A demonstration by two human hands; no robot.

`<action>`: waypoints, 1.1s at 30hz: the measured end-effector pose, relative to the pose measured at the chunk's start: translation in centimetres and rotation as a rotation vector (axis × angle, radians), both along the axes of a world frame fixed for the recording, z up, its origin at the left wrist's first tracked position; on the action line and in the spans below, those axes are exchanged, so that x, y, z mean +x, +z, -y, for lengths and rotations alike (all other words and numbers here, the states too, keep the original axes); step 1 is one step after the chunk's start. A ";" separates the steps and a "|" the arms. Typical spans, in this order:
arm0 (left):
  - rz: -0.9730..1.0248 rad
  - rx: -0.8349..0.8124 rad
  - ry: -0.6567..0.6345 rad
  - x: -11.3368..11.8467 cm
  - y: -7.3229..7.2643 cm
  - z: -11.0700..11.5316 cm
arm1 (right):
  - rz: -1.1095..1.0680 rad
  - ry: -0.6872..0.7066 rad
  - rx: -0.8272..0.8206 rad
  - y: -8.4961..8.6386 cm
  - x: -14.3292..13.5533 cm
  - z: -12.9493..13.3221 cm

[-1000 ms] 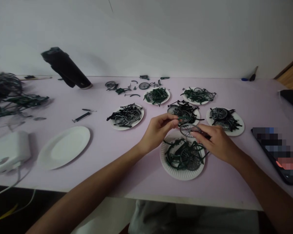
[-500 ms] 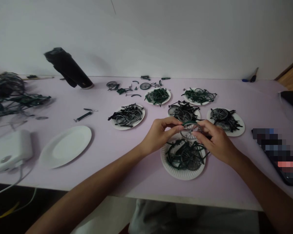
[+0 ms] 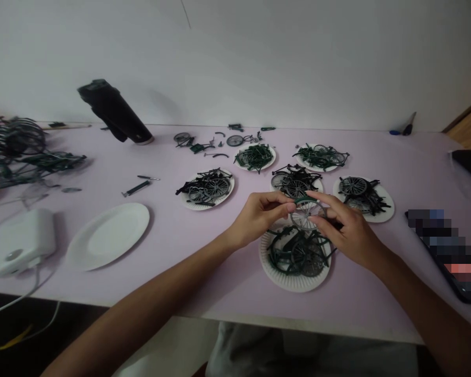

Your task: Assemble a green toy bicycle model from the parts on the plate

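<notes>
Just above the nearest paper plate [image 3: 294, 283], a small spoked toy bicycle wheel [image 3: 306, 214] is held up between my two hands. A curved green piece, like a mudguard [image 3: 305, 199], lies along the wheel's upper rim. My left hand [image 3: 259, 215] pinches the wheel's left edge and the end of the green piece between thumb and fingers. On the other side, my right hand [image 3: 347, 228] has its index fingertip at the top of the rim and its thumb near the spokes. The plate below holds dark green frame parts and wheels [image 3: 298, 251].
Behind stand several more plates of bicycle parts [image 3: 208, 188]. To the left are a bare white plate [image 3: 110, 235], a small pump-like part [image 3: 136, 188], a white box with a cable [image 3: 25, 241], assembled bicycles [image 3: 19, 152] and a tilted black bottle [image 3: 113, 112]. A phone [image 3: 443, 251] lies right.
My right index finger has stretched out along the top of the wheel, over the green piece. My left hand keeps its pinch. The whole view has shifted slightly.
</notes>
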State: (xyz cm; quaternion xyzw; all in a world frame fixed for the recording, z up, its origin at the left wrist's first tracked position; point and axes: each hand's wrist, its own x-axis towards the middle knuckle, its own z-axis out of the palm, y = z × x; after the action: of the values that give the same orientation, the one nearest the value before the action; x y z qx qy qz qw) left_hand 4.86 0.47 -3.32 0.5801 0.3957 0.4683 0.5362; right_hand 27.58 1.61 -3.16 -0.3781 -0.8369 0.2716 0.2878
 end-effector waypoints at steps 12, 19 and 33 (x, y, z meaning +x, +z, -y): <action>0.008 -0.027 -0.021 0.1 -0.1 0.0 | -0.022 -0.019 -0.056 0.1 -0.1 0.1; -0.012 -0.010 0.000 0.0 -0.1 0.0 | -0.002 -0.015 -0.024 0.2 -0.2 0.2; 0.005 0.016 0.005 0.0 0.2 0.1 | -0.006 0.005 -0.007 0.3 -0.1 0.4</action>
State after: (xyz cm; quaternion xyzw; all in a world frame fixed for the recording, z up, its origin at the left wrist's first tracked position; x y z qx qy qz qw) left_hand 4.87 0.32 -3.14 0.5824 0.3919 0.4741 0.5314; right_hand 27.50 1.23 -2.87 -0.3761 -0.8360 0.2763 0.2884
